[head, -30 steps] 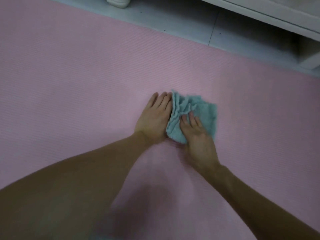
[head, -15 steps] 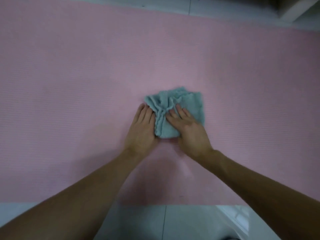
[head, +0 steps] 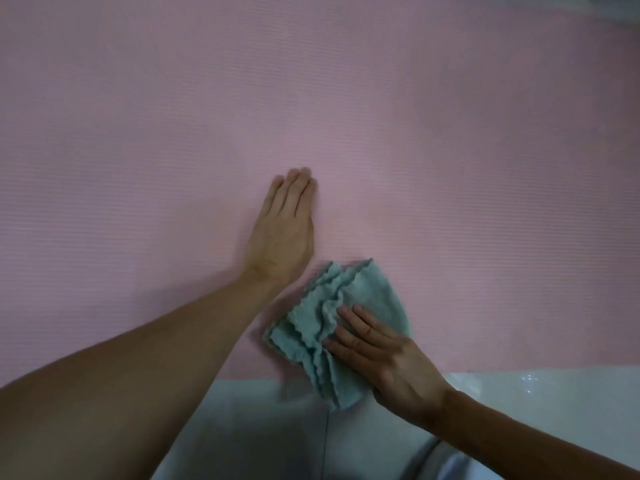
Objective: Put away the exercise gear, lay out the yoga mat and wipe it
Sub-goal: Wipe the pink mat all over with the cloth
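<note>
A pink yoga mat (head: 173, 133) lies flat and fills most of the view. A crumpled teal cloth (head: 311, 327) sits at the mat's near edge, partly over the floor. My right hand (head: 388, 362) presses down on the cloth with straight fingers. My left hand (head: 284, 230) rests flat on the mat, fingers together, just beyond and to the left of the cloth and apart from it.
White floor tiles (head: 536, 403) run along the mat's near edge at the bottom. A strip of white floor (head: 616, 12) shows at the top right corner past the mat's far edge.
My right hand has dragged the cloth back toward me to the mat's near edge. The cloth no longer touches my left hand, which stays flat on the mat farther out.
</note>
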Motion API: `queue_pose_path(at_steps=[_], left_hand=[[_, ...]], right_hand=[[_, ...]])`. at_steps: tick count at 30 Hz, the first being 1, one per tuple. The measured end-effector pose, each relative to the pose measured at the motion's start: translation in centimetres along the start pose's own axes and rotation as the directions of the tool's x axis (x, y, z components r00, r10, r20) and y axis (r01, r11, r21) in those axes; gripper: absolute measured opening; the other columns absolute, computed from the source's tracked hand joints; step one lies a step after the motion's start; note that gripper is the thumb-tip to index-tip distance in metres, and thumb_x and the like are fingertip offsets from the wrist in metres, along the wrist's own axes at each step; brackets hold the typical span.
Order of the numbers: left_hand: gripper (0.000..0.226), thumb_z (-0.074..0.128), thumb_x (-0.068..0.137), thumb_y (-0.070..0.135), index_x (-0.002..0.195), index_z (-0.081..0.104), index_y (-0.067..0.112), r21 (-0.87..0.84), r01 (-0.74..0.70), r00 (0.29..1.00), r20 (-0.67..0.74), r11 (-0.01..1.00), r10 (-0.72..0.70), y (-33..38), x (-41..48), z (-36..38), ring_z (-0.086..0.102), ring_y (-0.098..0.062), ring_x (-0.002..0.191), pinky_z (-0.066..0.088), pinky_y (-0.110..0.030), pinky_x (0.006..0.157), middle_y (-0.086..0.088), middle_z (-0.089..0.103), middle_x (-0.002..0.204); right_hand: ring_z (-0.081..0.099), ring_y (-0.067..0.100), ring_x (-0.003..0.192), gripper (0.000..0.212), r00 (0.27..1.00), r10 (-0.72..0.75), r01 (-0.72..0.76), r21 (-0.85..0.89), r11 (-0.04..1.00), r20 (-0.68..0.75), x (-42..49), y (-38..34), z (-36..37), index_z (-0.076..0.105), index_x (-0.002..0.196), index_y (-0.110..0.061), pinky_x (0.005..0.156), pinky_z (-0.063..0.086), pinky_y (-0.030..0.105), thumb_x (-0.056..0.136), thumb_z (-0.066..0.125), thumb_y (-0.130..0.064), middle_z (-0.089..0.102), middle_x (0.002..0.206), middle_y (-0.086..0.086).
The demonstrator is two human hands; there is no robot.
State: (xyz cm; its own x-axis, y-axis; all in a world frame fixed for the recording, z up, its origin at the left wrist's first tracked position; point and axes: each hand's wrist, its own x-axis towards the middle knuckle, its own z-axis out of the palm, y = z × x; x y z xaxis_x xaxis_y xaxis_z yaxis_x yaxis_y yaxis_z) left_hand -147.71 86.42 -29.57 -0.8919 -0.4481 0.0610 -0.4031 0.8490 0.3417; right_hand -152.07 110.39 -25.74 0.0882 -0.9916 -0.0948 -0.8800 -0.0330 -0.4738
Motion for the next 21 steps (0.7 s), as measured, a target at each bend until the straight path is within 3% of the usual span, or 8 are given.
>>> queue_pose_path(at_steps=[2,6,11,14,17,19,21], left_hand=[[0.050,0.031,0.092,0.004,0.139,0.042,-0.010,0.000,-0.017,1.000,-0.007,1.000,0.017,0.1,0.1,0.0,0.034,-0.037,0.140,0.023,-0.049,0.118,-0.024,0.040,0.148],[0.048,0.041,0.092,0.000,0.138,0.043,-0.010,-0.001,-0.019,1.000,-0.013,1.000,0.019,-0.2,0.3,0.3,0.035,-0.037,0.139,0.023,-0.049,0.118,-0.024,0.041,0.147],[0.046,0.045,0.091,-0.001,0.136,0.046,-0.010,0.020,-0.028,0.999,-0.038,0.999,0.029,-0.3,0.2,0.4,0.038,-0.038,0.137,0.026,-0.050,0.117,-0.024,0.044,0.145],[0.046,0.042,0.092,0.002,0.136,0.046,-0.009,0.022,-0.014,0.999,-0.034,1.000,0.015,-0.2,0.3,0.3,0.038,-0.038,0.137,0.026,-0.050,0.117,-0.024,0.044,0.145],[0.049,0.036,0.092,0.009,0.137,0.046,-0.008,0.047,-0.008,1.000,-0.020,0.999,0.009,0.0,0.4,0.1,0.039,-0.036,0.137,0.026,-0.049,0.117,-0.023,0.044,0.145],[0.051,0.035,0.091,0.013,0.137,0.046,-0.007,0.085,0.008,1.000,-0.005,0.996,-0.008,0.3,0.5,-0.1,0.039,-0.035,0.137,0.025,-0.048,0.117,-0.022,0.044,0.145],[0.052,0.037,0.090,0.016,0.137,0.047,-0.004,0.111,0.026,1.000,0.000,0.993,-0.026,0.5,0.7,-0.1,0.040,-0.034,0.136,0.025,-0.047,0.117,-0.020,0.046,0.145]], right_hand=[[0.028,0.027,0.143,0.045,0.997,-0.065,0.066,-0.030,0.997,0.037,-0.7,0.4,-0.2,0.054,0.135,-0.009,0.113,0.031,0.047,0.099,0.028,-0.003,0.046,0.145,0.006],[0.027,0.028,0.143,0.039,0.971,-0.214,0.218,-0.023,0.976,0.104,-1.6,1.7,-1.1,0.055,0.133,-0.007,0.114,0.030,0.045,0.096,0.048,-0.002,0.048,0.144,0.008],[0.031,0.025,0.142,0.033,0.891,-0.391,0.378,0.101,0.920,0.232,-3.1,4.6,-3.1,0.061,0.126,-0.004,0.112,0.033,0.044,0.098,0.043,-0.007,0.055,0.137,0.010],[0.031,0.018,0.142,0.036,0.858,-0.392,0.392,0.071,0.917,0.333,-4.0,6.2,-4.3,0.064,0.123,-0.009,0.114,0.030,0.039,0.088,0.060,-0.006,0.055,0.137,0.004],[0.049,0.016,0.129,0.041,0.890,-0.277,0.244,0.136,0.960,0.361,-2.8,5.7,-5.1,0.067,0.118,-0.013,0.109,0.037,0.032,0.079,0.062,-0.003,0.063,0.128,0.002],[0.060,0.014,0.110,0.042,0.934,-0.086,0.005,0.228,0.974,0.346,-0.8,4.9,-6.3,0.067,0.115,-0.019,0.095,0.045,0.027,0.077,0.058,-0.003,0.069,0.114,-0.002],[0.063,0.008,0.095,0.037,0.943,0.165,-0.259,0.328,0.909,0.288,1.8,4.8,-8.3,0.069,0.108,-0.020,0.084,0.048,0.023,0.078,0.054,-0.004,0.072,0.104,-0.004]])
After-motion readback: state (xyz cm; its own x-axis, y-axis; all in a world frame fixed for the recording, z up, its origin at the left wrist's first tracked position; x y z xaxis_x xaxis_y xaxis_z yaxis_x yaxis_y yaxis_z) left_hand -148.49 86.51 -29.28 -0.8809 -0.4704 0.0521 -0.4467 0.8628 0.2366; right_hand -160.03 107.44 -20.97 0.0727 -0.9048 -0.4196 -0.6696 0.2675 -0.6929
